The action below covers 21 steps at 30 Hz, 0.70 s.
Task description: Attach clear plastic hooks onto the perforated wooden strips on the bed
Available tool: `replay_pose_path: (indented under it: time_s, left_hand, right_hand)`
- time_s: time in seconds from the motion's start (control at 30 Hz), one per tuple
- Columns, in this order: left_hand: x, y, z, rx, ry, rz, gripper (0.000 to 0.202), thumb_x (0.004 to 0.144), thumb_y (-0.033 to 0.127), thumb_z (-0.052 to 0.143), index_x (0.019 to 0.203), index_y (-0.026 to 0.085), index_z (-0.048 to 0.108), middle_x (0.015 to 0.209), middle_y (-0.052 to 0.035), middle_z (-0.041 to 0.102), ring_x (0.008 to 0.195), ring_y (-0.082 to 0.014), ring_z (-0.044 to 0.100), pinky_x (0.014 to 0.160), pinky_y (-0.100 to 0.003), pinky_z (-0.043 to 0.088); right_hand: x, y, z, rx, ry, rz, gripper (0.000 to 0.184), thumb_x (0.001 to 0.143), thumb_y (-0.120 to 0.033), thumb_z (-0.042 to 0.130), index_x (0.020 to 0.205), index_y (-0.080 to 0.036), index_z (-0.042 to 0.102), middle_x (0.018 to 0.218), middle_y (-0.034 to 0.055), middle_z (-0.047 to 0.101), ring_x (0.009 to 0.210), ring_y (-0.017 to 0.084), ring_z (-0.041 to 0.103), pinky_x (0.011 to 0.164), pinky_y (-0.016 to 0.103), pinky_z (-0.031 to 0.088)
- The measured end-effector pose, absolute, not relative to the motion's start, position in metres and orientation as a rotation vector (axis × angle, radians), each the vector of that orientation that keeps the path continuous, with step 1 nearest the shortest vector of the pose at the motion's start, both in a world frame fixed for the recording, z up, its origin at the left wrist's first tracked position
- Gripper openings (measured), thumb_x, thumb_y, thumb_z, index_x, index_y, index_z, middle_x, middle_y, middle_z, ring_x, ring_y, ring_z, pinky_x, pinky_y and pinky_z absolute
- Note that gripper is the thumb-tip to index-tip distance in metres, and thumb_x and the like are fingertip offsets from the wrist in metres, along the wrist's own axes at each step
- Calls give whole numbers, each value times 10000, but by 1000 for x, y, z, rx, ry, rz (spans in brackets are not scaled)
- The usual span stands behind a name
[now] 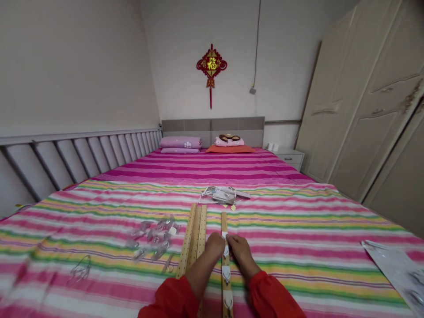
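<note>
A narrow wooden strip (224, 218) lies lengthwise before me on the striped bedspread, carrying several white tabs (226, 272) with small metal loops. My left hand (216, 244) is closed at the strip's left edge; its fingertips are hidden, so what it grips cannot be seen. From the other side, my right hand (240, 249) pinches at a white tab near the strip's far part. Left of my left forearm lie other wooden strips (192, 236), side by side and dotted with small holes.
Several small clear packets (155, 237) are scattered on the left, with a thin tangled wire (80, 268) nearer me. Beyond the strips rests a clear plastic package (218, 194). Another plastic package (395, 269) lies far right. Folded bedding (180, 142) sits by the headboard (185, 126).
</note>
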State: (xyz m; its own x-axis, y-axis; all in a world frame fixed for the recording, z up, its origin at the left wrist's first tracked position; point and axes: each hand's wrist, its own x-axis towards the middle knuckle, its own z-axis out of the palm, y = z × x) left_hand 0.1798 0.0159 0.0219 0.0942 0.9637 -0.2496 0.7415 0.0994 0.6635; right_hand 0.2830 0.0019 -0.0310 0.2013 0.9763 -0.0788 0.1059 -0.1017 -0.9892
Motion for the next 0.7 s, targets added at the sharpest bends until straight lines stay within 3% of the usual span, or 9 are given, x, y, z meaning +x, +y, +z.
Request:
replay_pose_path:
  time_s: [0.2,0.37,0.5,0.7]
  left_hand:
    - [179,-13,26,1723,1650,485,241,792,163,506,764,102,737,814,-126,745,748,-199,670,613,-244,459]
    - [108,-1,51,1778,1742,709,286,790,96,465,907,169,715,1002,-38,729,928,-137,636,798,-203,451]
    - [33,20,65,1736,2000,799,292,819,111,428,974,143,673,1001,-75,711,934,-155,624,791,-230,439]
    - [-1,36,56,1814,2165,640,242,821,162,461,784,130,699,851,-103,707,817,-188,630,705,-253,401]
  right_hand:
    - [293,-26,-28,-1418,-1091,1089,392,673,-559,573,582,-180,613,385,-39,492,358,125,446,365,245,354]
    - [295,-35,-26,-1378,-998,1149,374,668,-555,585,543,-205,551,358,-64,440,316,114,409,341,246,321]
    - [294,-36,-26,-1381,-969,1169,373,670,-540,595,518,-212,505,330,-69,429,296,100,396,334,230,300]
    - [294,-37,-27,-1382,-959,1173,368,665,-548,598,538,-211,520,308,-71,429,281,99,392,328,226,281]
